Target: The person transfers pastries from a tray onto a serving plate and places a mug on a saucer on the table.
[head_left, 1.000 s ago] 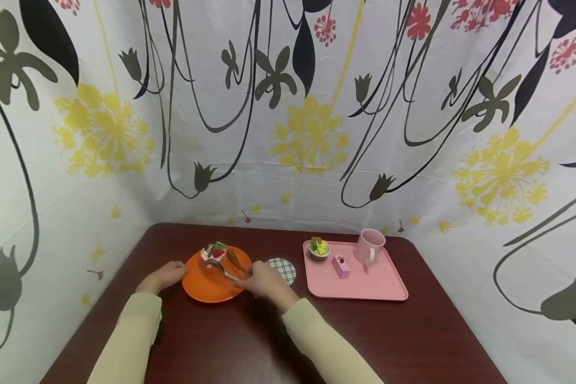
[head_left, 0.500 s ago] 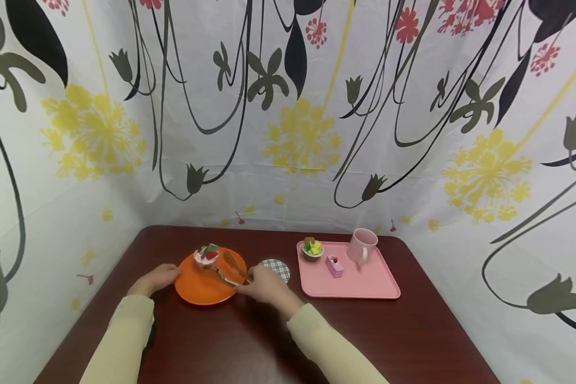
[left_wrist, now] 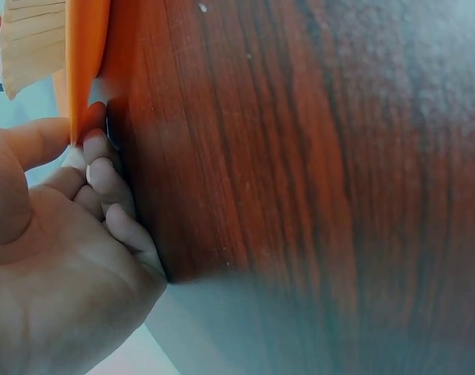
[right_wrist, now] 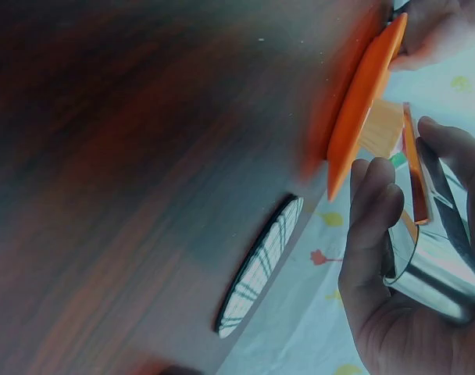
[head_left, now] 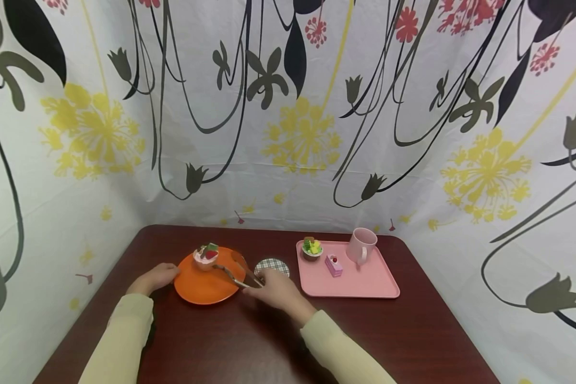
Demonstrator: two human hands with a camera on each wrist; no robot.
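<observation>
On the orange plate [head_left: 204, 290], toward its back left, sits a toy cupcake [head_left: 206, 260] with a pale wrapper and red and green topping. My left hand [head_left: 159, 276] pinches the plate's left rim, thumb on top and fingers underneath, as the left wrist view shows at the plate edge [left_wrist: 87, 58]. Shiny metal tongs [right_wrist: 441, 273] are in my right hand [head_left: 279, 292], held between thumb and fingers. Over the right part of the plate the tongs' arms are spread, with one tip close to the right side of the cupcake and nothing between them.
A round checked coaster [head_left: 273, 265] lies behind my right hand. Right of it a pink tray [head_left: 355, 285] holds a small cup of green and yellow food [head_left: 312, 249], a pink cake slice [head_left: 333, 265] and a pink mug [head_left: 362, 245]. A flowered cloth [head_left: 288, 133] hangs behind the table.
My right hand has drawn the tongs to the right, away from the cupcake, and their arms stand wider apart. The cupcake stays on the plate. My left hand keeps its hold on the rim.
</observation>
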